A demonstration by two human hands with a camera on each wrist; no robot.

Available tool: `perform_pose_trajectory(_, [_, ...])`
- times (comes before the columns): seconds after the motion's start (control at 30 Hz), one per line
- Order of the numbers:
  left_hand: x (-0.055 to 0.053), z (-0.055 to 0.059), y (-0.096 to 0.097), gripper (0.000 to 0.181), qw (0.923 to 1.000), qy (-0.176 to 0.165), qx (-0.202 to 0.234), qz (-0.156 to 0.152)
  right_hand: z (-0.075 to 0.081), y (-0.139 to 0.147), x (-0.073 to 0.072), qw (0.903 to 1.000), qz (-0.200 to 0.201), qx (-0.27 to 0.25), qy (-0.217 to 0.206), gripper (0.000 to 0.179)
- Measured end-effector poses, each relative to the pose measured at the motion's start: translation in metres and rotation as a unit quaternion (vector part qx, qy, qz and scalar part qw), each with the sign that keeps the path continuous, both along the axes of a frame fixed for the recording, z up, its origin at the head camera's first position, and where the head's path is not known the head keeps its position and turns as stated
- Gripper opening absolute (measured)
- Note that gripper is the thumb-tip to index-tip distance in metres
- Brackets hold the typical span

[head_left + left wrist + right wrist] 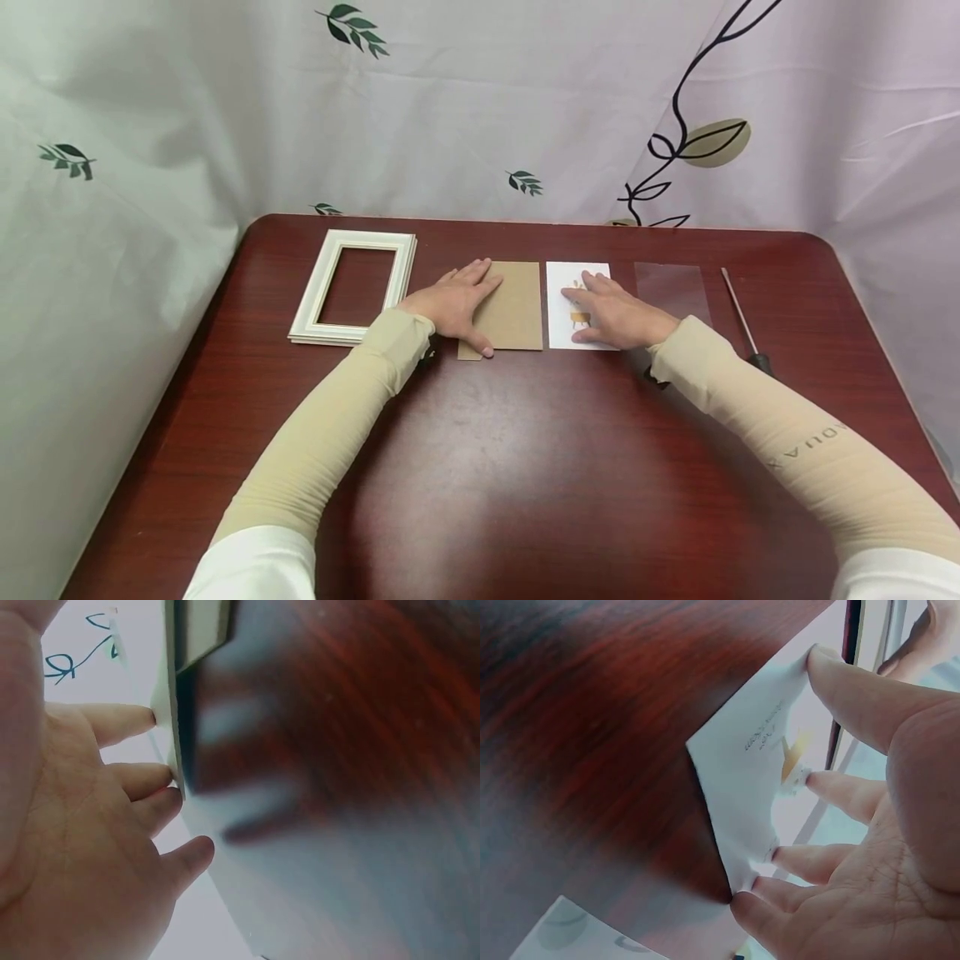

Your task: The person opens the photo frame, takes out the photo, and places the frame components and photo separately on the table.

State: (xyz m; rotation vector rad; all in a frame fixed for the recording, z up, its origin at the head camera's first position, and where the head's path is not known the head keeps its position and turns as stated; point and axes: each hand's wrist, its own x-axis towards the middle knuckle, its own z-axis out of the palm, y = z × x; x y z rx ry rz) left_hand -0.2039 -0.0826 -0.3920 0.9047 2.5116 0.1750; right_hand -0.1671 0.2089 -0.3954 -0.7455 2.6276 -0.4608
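Note:
My left hand (452, 305) touches the left side of a brown backing board (516, 308), its fingers spread. In the left wrist view, those fingertips (161, 774) meet the board's edge. A white picture card (558, 329) printed with a small yellow-orange picture lies just right of the board. On it rests my right hand (618, 315), fingers spread; the right wrist view shows the fingertips (821, 780) on the card (731, 776), with small lettering beside them. A white picture frame (307, 304) with an open middle lies left of the board.
A clear plastic sheet (675, 287) lies right of the card. Beyond it is a screwdriver (742, 321) with a black handle. All lie on a dark red-brown wooden table (510, 467); a pale curtain (450, 108) with leaf prints hangs behind its far edge.

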Motion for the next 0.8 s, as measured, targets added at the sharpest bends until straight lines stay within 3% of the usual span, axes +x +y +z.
perform_pose_trajectory(0.53, [-0.005, 0.003, -0.012, 0.125, 0.9999, -0.003, -0.001, 0.011, 0.000, 0.007, 0.000, 1.0000, -0.008, 0.003, -0.004, 0.073])
perform_pose_trajectory(0.8, [-0.005, 0.003, -0.016, 0.121, 0.9999, 0.012, -0.001, 0.007, 0.001, 0.010, 0.001, 0.9997, -0.025, 0.006, -0.003, 0.073])
